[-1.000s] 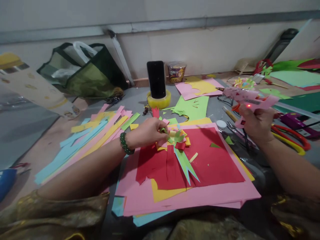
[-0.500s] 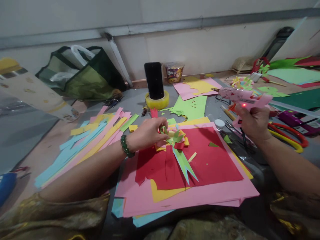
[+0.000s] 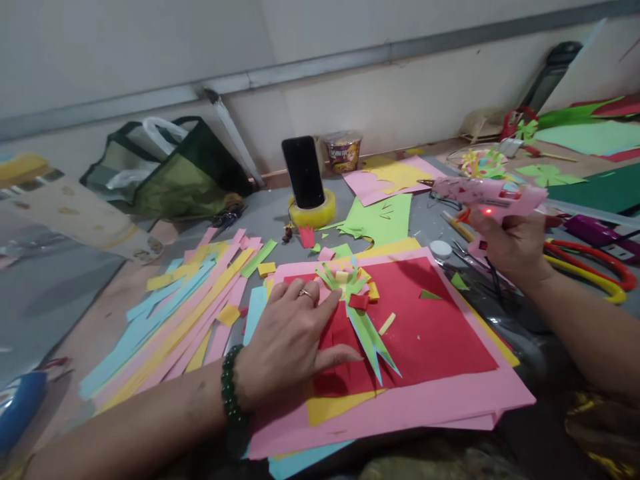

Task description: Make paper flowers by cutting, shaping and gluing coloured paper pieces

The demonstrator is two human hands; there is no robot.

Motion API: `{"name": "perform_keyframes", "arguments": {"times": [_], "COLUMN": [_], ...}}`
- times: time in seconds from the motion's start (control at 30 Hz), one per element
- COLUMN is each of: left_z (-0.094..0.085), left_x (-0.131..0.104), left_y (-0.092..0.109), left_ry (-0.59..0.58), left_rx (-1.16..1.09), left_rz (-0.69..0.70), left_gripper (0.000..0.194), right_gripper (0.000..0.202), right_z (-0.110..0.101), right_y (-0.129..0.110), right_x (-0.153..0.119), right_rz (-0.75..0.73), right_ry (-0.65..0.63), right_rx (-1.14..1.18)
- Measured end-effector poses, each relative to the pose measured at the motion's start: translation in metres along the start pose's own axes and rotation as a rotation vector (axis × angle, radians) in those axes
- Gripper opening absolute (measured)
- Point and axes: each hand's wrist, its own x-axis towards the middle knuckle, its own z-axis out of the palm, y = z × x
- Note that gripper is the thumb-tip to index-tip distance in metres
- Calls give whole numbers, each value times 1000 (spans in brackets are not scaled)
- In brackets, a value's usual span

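My left hand (image 3: 295,333), with a ring and a green bead bracelet, lies palm down on the red paper (image 3: 430,333). Its thumb and index finger are spread, and the index fingertip is at the left edge of the paper flower (image 3: 350,287). That flower has green, pink, yellow and red pieces and two green tails with blue edges. On the right, my right hand (image 3: 515,243) is wrapped round a pink glue gun (image 3: 485,192), raised above the table with its nozzle toward the left and a red light on. Pink and yellow sheets lie under the red paper.
Coloured paper strips (image 3: 175,320) lie at left. Behind the sheets, a phone (image 3: 303,173) leans upright at a yellow tape roll (image 3: 314,212), near a printed cup (image 3: 343,152). Scissors with red and yellow handles (image 3: 595,267) are at right. A green bag (image 3: 170,173) stands back left.
My left hand has come down toward me from the flower's upper left, its fingers opening from a pinch to flat. The view has shifted slightly. My right hand still grips the glue gun.
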Motion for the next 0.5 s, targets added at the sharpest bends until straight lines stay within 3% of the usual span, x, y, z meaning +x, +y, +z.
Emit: {"name": "perform_keyframes", "arguments": {"times": [0.3,0.4,0.5], "left_z": [7,5,2], "left_x": [4,2,-3], "left_y": [-7,-9,-4], "left_ry": [-40,48,172], "left_rx": [-63,-92,-89], "left_rz": [-51,-33,35], "left_gripper": [103,99,81], "right_gripper": [28,26,35], "right_z": [-1,-3,-1], "right_y": [-4,-2,2], "right_x": [0,0,2], "right_rz": [-32,-36,79], "right_ry": [6,14,-2], "right_rx": [0,-36,-171]}}
